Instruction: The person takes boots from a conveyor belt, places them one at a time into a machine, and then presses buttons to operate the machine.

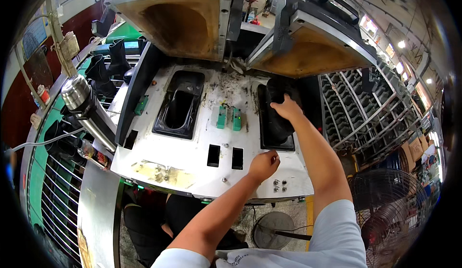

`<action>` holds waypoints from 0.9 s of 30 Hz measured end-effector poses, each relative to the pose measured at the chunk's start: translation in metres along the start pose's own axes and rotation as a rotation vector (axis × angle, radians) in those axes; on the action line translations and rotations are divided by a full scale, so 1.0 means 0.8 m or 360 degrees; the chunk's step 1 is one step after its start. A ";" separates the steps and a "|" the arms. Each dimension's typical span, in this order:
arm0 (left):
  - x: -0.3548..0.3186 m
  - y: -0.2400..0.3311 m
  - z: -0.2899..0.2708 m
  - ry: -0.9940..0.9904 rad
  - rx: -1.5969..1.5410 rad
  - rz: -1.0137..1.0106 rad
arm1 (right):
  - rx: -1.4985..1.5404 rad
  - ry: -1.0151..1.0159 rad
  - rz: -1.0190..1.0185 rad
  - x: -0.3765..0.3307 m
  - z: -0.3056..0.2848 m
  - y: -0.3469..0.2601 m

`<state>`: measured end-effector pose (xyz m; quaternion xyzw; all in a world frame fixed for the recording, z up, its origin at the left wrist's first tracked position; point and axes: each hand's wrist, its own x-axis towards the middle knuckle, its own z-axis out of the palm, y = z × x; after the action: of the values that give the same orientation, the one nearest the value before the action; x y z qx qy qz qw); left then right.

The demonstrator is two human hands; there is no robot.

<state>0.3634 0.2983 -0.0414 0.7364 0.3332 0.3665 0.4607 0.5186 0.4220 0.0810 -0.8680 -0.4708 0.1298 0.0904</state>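
On the white machine top, a black boot (279, 124) lies in the right-hand black recess (263, 140). My right hand (289, 108) is closed on the boot's upper part, thumb at its left and fingers partly hidden. Just in front of that recess is my left hand (263, 166), its fingers curled in and nothing visible in them. Over to the left, a second black recess (185, 132) has a shoe-shaped opening. Two raised covers with tan inner faces, a left cover (178, 25) and a right cover (313, 51), stand behind the recesses.
Green sensor blocks (221, 117) sit between the recesses, and small toggle switches (280, 186) near the front edge. A steel flask (79, 94) stands left, beside black boots (118, 58) on a conveyor. At right are a metal rack (356, 104) and a caged fan (387, 210).
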 end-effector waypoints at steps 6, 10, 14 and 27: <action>-0.155 0.028 -0.075 -0.0282 -0.0278 -0.0058 | -0.0221 0.0064 -0.0291 -0.062 -0.001 0.023; -0.301 -0.026 -0.131 -0.0193 -0.0069 -0.0386 | 0.0102 -0.0011 -0.0340 -0.055 -0.027 0.014; -0.443 -0.152 -0.183 0.0427 0.0062 -0.1095 | 0.0072 0.0128 -0.0337 -0.082 -0.011 0.027; -0.301 -0.056 -0.087 -0.0392 0.0183 -0.0559 | 0.1892 0.1440 -0.0123 -0.319 0.193 0.293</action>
<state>0.1746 0.1447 -0.1172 0.7314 0.4180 0.1684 0.5118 0.5236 0.0861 -0.0952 -0.6244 -0.2682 -0.0106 0.7335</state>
